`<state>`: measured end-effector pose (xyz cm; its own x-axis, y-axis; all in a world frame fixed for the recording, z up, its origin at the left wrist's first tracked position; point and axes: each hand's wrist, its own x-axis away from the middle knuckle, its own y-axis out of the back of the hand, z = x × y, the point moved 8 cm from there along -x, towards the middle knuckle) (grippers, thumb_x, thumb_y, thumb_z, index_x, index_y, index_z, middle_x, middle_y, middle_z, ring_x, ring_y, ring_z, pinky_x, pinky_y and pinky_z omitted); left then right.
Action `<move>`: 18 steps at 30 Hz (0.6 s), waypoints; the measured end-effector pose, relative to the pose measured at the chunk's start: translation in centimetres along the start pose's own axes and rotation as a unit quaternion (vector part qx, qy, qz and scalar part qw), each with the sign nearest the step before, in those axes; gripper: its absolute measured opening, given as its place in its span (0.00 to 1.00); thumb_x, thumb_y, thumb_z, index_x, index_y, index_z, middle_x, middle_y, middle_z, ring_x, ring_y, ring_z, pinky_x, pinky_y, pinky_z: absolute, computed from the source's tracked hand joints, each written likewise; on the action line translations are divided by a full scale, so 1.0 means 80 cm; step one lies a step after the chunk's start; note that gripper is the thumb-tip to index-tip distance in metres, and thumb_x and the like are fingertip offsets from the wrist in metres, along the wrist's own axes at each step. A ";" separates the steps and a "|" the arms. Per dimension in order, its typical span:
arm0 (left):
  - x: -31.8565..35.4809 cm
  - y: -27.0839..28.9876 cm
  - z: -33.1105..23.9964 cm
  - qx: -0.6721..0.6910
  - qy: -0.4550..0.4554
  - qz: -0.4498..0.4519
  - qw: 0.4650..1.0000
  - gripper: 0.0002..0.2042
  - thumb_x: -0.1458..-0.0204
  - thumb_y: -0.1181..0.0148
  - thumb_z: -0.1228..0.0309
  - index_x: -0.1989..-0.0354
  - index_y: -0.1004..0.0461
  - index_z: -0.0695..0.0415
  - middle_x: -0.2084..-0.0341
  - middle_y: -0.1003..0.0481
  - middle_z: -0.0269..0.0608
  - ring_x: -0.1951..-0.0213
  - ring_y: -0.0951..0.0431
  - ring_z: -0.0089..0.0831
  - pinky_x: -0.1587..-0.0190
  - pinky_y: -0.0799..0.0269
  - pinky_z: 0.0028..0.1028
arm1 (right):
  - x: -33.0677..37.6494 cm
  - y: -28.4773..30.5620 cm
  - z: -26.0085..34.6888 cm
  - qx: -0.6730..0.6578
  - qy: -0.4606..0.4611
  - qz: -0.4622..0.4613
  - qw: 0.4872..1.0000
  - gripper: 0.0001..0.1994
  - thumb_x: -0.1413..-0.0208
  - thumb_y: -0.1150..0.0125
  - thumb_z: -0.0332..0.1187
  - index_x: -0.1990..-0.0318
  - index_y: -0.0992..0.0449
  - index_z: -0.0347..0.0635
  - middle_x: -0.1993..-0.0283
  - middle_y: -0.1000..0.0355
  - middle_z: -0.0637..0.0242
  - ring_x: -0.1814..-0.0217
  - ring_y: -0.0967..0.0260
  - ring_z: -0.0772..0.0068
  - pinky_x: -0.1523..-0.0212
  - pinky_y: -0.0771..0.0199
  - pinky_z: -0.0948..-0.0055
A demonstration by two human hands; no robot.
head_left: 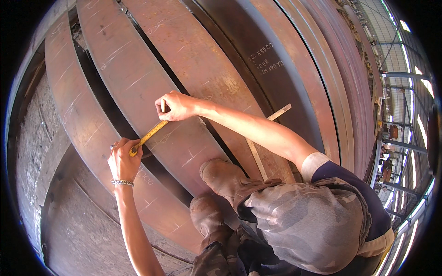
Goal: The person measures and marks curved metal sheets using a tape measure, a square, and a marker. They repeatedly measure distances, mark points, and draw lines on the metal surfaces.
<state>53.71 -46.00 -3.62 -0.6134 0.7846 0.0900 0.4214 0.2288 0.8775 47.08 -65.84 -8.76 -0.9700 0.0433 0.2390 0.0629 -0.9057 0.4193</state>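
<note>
A short yellow measuring tape [154,132] stretches slantwise between my two hands, above rust-brown steel plates. My left hand [124,156] pinches its near-left end, with a ring on a finger and a chain bracelet at the wrist. My right hand [177,106] is closed at the tape's other end. A pale, narrow piece [163,106] shows upright between its fingers; I cannot tell whether it is a bent part of the tape or a separate stick. The tape crosses the dark gap between two long steel strips [184,147], which bear chalk marks.
My brown boots [221,177] stand on the strips. A pale right-angled square [256,158] lies under my right forearm. Dark gaps [103,92] separate the strips. More long plates [317,69] lie to the right, and a concrete-like surface [39,124] shows at left.
</note>
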 end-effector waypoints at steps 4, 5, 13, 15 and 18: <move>0.000 0.001 0.000 0.002 0.000 -0.002 1.000 0.09 0.55 0.29 0.72 0.64 0.14 0.51 0.67 0.20 0.34 0.62 0.20 0.39 0.55 0.22 0.37 | -0.001 -0.002 0.005 0.030 0.011 0.003 0.999 0.08 0.48 0.33 0.32 0.68 0.21 0.36 0.75 0.22 0.56 0.71 0.22 0.59 0.67 0.24 0.64; 0.001 0.001 0.000 -0.007 0.000 -0.006 1.000 0.09 0.55 0.29 0.72 0.64 0.14 0.50 0.67 0.20 0.34 0.62 0.20 0.39 0.55 0.22 0.37 | -0.001 0.002 0.017 0.047 0.056 -0.027 0.997 0.07 0.47 0.33 0.31 0.68 0.22 0.36 0.74 0.22 0.56 0.72 0.22 0.60 0.67 0.24 0.65; 0.004 0.001 0.000 0.002 -0.011 -0.010 1.000 0.09 0.55 0.29 0.72 0.64 0.14 0.50 0.66 0.20 0.34 0.61 0.20 0.40 0.56 0.22 0.38 | 0.013 0.061 0.067 0.008 0.141 -0.247 0.959 0.05 0.43 0.34 0.28 0.65 0.25 0.38 0.73 0.22 0.60 0.74 0.24 0.70 0.71 0.26 0.70; 0.004 0.003 -0.002 0.004 -0.021 -0.019 1.000 0.08 0.55 0.29 0.72 0.64 0.15 0.51 0.66 0.20 0.34 0.61 0.20 0.40 0.57 0.22 0.38 | 0.019 0.074 0.073 -0.014 0.120 -0.261 0.958 0.05 0.41 0.35 0.28 0.65 0.24 0.38 0.75 0.23 0.65 0.74 0.27 0.77 0.72 0.28 0.74; 0.008 0.012 -0.003 0.006 -0.043 -0.039 0.998 0.08 0.55 0.29 0.72 0.65 0.15 0.52 0.66 0.19 0.35 0.62 0.20 0.40 0.57 0.21 0.37 | 0.029 0.088 0.089 -0.052 0.107 -0.290 0.950 0.05 0.38 0.36 0.29 0.65 0.24 0.38 0.76 0.25 0.71 0.74 0.30 0.85 0.73 0.31 0.78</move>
<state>53.55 -45.44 -2.59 -0.5851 0.8107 -0.0200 0.3825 0.2976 0.8747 46.95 -69.14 1.02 -0.8605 0.4711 -0.1938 -0.5094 -0.7931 0.3339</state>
